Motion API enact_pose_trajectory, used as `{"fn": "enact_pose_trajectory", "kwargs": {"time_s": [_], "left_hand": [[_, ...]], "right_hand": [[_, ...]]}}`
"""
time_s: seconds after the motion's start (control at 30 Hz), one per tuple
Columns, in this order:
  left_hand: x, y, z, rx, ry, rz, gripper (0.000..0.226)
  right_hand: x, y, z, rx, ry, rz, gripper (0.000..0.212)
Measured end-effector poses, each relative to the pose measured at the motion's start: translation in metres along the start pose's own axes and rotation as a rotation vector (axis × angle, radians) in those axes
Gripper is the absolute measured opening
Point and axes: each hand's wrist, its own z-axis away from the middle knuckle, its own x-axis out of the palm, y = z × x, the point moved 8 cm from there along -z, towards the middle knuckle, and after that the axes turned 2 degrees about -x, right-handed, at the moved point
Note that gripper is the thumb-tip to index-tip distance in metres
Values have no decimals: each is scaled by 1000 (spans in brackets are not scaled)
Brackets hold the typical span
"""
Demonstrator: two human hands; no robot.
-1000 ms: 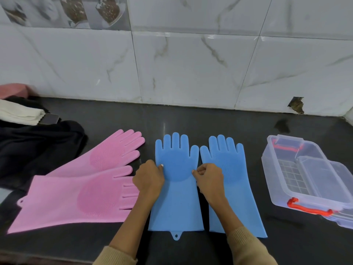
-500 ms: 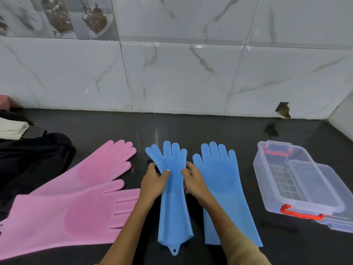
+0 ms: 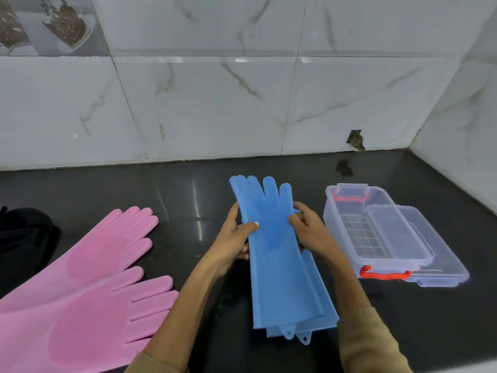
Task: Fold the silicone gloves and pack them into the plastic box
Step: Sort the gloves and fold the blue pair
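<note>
Silicone, soft and floppy, likely light and a bit grippy: the blue gloves (image 3: 274, 254) lie stacked left of the plastic box (image 3: 376, 232) on the worktop (image 3: 188, 211). The left hand (image 3: 231, 238) and right hand (image 3: 312, 232) pinch their palm edges, a sensible hold for folding. Bristled palms, hanging tabs.

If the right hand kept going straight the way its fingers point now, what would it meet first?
The right hand points leftward, fingers pinching the edge of the stacked blue gloves. Going on, it would push into those gloves first, then likely the left hand gripping their opposite edge, though depth between them is hard to judge.
</note>
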Motion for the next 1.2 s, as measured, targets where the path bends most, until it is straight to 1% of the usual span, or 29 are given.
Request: {"fn": "enact_pose_trajectory", "kwargs": {"time_s": [0.1, 0.17, 0.2, 0.27, 0.37, 0.5, 0.63, 0.73, 0.8, 0.9, 1.07, 1.2], "left_hand": [[13, -22, -13, -57, 37, -115, 62], [14, -36, -16, -86, 97, -198, 64], [11, -41, -16, -91, 138, -236, 63], [4, -44, -14, -73, 234, -336, 50], [-5, -44, -7, -66, 358, -462, 25], [-8, -47, 3, -118, 434, -521, 14], [-7, -46, 8, -188, 465, -619, 27], [-4, -46, 8, -243, 433, -678, 25], [-2, -47, 8, -274, 404, -731, 26], [-1, -47, 9, -288, 405, -799, 26], [0, -48, 6, -295, 382, -786, 24], [-1, -47, 7, -285, 408, -797, 22]], "right_hand": [[-20, 25, 4, 85, 57, 267, 31], [-22, 33, 8, 126, 80, 443, 26], [-21, 36, 10, 139, 85, 514, 23], [-22, 44, 15, 172, 126, 567, 20], [-28, 56, 24, 242, 211, 507, 20], [-31, 63, 28, 285, 255, 459, 20], [-33, 67, 32, 257, 304, 418, 14], [-33, 69, 32, 243, 314, 406, 11], [-33, 71, 32, 243, 314, 390, 13], [-33, 74, 33, 242, 312, 346, 16], [-38, 79, 37, 249, 321, 233, 16], [-42, 84, 38, 274, 312, 136, 18]]}}
